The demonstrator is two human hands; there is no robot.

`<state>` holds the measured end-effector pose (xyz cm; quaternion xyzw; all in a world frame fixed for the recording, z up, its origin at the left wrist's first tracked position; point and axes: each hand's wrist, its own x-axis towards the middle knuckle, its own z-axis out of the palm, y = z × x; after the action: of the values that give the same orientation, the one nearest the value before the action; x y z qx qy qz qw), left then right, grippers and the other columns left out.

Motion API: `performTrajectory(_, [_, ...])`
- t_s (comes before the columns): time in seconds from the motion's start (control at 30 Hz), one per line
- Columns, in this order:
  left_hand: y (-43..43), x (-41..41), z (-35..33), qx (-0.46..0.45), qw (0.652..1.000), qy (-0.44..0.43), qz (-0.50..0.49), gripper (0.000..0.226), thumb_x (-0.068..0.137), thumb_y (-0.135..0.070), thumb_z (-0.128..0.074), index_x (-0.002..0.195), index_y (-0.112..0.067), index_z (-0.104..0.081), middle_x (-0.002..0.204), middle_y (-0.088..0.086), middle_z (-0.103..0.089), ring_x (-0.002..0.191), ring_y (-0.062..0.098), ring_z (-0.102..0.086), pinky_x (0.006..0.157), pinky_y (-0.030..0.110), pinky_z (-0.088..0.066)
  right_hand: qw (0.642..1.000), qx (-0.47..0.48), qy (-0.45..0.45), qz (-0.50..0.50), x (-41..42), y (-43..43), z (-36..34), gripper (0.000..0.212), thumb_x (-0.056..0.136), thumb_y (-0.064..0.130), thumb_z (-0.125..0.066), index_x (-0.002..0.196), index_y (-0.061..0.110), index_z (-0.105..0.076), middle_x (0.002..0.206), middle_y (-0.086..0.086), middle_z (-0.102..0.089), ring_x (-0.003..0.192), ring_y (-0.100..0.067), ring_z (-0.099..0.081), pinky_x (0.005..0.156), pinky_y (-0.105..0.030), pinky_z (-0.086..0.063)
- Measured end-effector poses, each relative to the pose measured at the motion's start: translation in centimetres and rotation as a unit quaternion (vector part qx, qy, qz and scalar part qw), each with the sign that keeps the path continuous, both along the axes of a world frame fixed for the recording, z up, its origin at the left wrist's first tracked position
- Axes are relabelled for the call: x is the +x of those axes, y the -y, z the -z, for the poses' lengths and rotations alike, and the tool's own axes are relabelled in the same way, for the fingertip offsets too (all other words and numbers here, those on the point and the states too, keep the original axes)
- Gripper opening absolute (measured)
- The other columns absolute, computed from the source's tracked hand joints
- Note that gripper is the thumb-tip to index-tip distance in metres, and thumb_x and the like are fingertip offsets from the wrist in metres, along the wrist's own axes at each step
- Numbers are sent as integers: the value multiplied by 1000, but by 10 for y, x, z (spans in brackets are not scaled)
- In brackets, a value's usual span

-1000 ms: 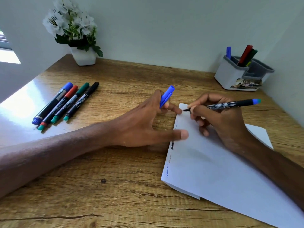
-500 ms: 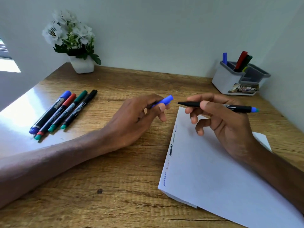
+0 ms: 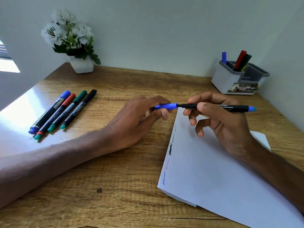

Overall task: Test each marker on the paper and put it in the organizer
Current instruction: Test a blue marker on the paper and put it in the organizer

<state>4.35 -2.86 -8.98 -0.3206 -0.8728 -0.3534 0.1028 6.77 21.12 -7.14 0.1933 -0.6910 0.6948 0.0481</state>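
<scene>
Wooden desk (image 3: 115, 186) under plain walls. The paper (image 3: 222, 178) at lower right shows several squiggles (image 3: 170, 149) along its left edge, and at least three markers stand in the organizer (image 3: 225, 79) at upper right, so the job looks about half done. Four markers (image 3: 65, 111) wait at left. Mid-frame, the left hand (image 3: 131, 122) pinches a blue cap (image 3: 166, 106) against the tip of the marker (image 3: 233, 108). The right hand (image 3: 222, 122) grips that marker level in curled fingers, above the paper's top corner.

The slim black marker with a blue end (image 3: 236, 108) bears white print reading "13 FINE". On the white plastic organizer (image 3: 221, 79), a picture sticker (image 3: 243, 88) shows "OP"; the rest is blurred.
</scene>
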Motion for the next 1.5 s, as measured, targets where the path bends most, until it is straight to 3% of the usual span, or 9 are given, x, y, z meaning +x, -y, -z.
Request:
performTrajectory(0.2, [0, 3, -1, -9, 999, -47, 2, 26, 105, -38, -49, 114, -25, -70, 93, -31, -58, 92, -1, -54, 72, 12, -40, 1000, 17, 7, 14, 3, 7, 0, 15, 90, 10, -67, 98, 0, -60, 87, -24, -76, 62, -31, -68, 43, -31, -50])
performTrajectory(0.43, [-13, 10, -8, 71, 994, 16, 78, 28, 107, -30, -49, 90, -19, -68, 68, -4, -59, 61, 22, -55, 58, 44, -42, 1000, -3, -12, -12, 5, 13, 2, 9, 79, 17, -76, 83, 10, -70, 65, -19, -70, 43, -23, -57, 39, -23, -44])
performTrajectory(0.6, [-17, 5, -9, 110, 983, 79, 123, 31, 108, -27, -49, 88, -14, -68, 64, -5, -52, 55, 23, -43, 51, 43, -34, 999, 3, -34, -8, 5, 10, 0, 17, 80, 12, -73, 88, 0, -66, 65, -16, -72, 45, -24, -60, 42, -26, -49])
performTrajectory(0.8, [-18, -8, -13, 106, 988, 71, 89, 22, 105, -32, -55, 98, -24, -75, 76, -3, -70, 71, 32, -62, 68, 51, -50, 996, 75, -53, 17, -1, -1, -13, 23, 83, 11, -74, 103, -1, -73, 79, -18, -76, 62, -30, -68, 48, -30, -54])
performTrajectory(0.93, [-19, -17, -24, 190, 980, 44, 35, 17, 94, -36, -70, 101, -24, -80, 78, -4, -77, 61, 12, -55, 59, 33, -42, 996, 55, -36, 53, -2, -12, -22, 29, 87, 25, -70, 112, 12, -78, 93, -13, -80, 89, -28, -76, 66, -31, -60])
performTrajectory(1.1, [-26, -22, -47, 234, 970, -4, 58, 12, 88, -29, -79, 96, -21, -81, 81, 5, -75, 74, 36, -56, 64, 39, -43, 992, 110, -46, 39, -2, -28, -26, 28, 88, 8, -73, 116, 14, -76, 100, -6, -81, 100, -22, -76, 84, -26, -58])
performTrajectory(1.27, [-63, -24, -69, 180, 981, -41, 52, 14, 86, -40, -79, 88, -26, -82, 79, -5, -75, 70, 11, -55, 65, 27, -43, 922, 301, -165, 179, -10, -39, -29, 15, 91, 30, -74, 105, 35, -79, 88, 27, -74, 89, 3, -69, 79, -11, -48])
performTrajectory(1.4, [-103, -46, -75, 150, 987, -46, 21, 19, 89, -44, -74, 94, -26, -78, 84, -11, -76, 77, 2, -66, 63, 13, -44, 874, 336, -202, 287, -23, -63, -29, 16, 93, 28, -73, 109, 31, -77, 90, 13, -75, 82, -1, -66, 67, -17, -49])
performTrajectory(1.5, [-121, -66, -65, 57, 998, 23, 18, 23, 90, -46, -72, 101, -26, -72, 93, -10, -73, 84, 3, -67, 70, 21, -54, 865, 293, -191, 361, -31, -86, -34, 28, 93, 23, -74, 121, 20, -72, 93, 8, -75, 81, 5, -68, 68, -10, -51])
